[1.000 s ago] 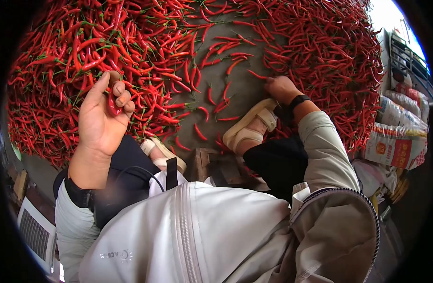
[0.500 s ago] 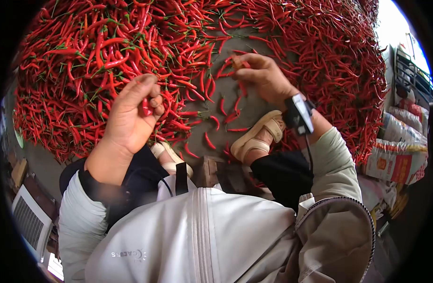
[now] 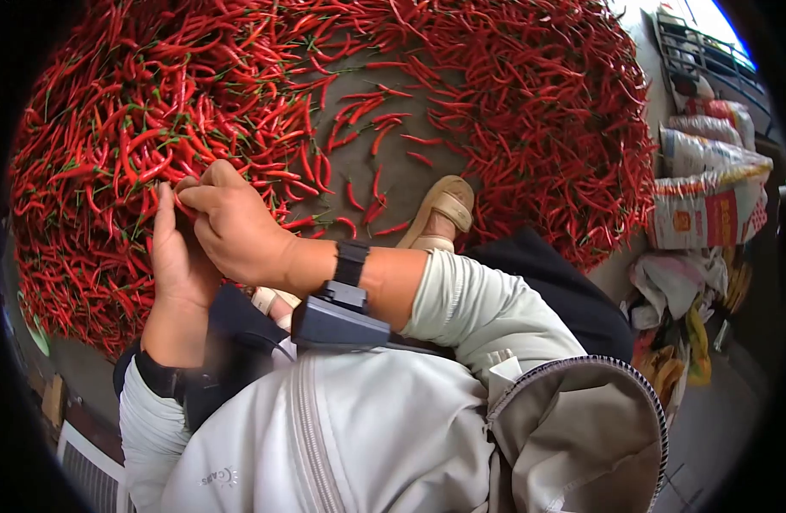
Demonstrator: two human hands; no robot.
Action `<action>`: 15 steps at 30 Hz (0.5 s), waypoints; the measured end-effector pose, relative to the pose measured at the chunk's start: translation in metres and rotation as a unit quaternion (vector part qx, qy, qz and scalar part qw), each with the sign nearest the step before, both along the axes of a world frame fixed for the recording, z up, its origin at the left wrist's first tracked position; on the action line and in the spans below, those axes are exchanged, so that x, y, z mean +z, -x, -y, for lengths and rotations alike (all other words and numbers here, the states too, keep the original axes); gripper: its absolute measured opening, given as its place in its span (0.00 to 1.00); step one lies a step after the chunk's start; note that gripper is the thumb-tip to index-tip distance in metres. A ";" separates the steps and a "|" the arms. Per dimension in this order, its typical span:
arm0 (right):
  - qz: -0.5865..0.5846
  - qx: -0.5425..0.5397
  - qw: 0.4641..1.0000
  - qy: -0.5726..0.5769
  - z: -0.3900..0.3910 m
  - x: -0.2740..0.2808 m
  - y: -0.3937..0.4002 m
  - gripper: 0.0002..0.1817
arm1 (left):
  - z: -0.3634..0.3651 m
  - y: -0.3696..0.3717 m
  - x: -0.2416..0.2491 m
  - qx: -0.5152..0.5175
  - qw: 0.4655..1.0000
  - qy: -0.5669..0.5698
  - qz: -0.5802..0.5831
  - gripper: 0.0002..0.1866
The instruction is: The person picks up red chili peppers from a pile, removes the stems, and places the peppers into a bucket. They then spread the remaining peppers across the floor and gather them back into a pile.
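in the head view, the left hand [image 3: 186, 272] is raised before a pile of red chilies with green stems [image 3: 153, 94], and the right hand [image 3: 243, 235] reaches across to meet it. the right fingers are curled in at the left fingers; the hands overlap, so i cannot tell whether either set is pinching a chili. a second, darker pile of chilies [image 3: 538, 128] lies on the right, with loose chilies [image 3: 378, 140] on the floor [image 3: 403, 168] between, near a sandal [image 3: 453, 208].
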State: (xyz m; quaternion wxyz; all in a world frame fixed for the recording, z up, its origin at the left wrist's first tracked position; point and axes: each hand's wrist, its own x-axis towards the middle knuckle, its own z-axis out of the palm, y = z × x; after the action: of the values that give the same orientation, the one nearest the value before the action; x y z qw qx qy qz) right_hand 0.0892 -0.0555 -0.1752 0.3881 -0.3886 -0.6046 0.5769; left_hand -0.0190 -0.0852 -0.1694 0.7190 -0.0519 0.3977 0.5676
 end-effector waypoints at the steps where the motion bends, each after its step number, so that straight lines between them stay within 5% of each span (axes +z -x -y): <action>1: 0.002 -0.005 1.000 -0.001 0.000 -0.001 -0.001 0.11 | -0.003 -0.004 0.008 0.010 0.998 0.051 -0.021 0.19; 6: -0.023 -0.087 0.995 -0.043 0.004 -0.008 0.006 0.12 | 0.001 0.000 -0.002 -0.012 0.995 0.064 -0.075 0.22; 11: -0.065 -0.045 0.995 -0.064 0.000 -0.025 -0.019 0.12 | 0.000 0.020 -0.008 0.019 0.995 0.057 -0.084 0.15; 13: 0.054 -0.080 0.993 -0.069 -0.008 -0.069 -0.039 0.12 | -0.006 0.017 0.003 0.051 0.996 -0.005 -0.070 0.09; 15: 0.262 0.036 0.964 -0.011 -0.015 -0.103 -0.073 0.12 | -0.009 0.013 0.013 0.057 0.995 0.008 -0.079 0.09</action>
State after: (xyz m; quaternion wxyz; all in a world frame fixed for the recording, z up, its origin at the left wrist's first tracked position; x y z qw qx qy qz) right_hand 0.1619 -0.0404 -0.2779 0.1990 -0.4998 -0.7053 0.4616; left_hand -0.0320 -0.0764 -0.1562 0.6517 -0.0353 0.4539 0.6066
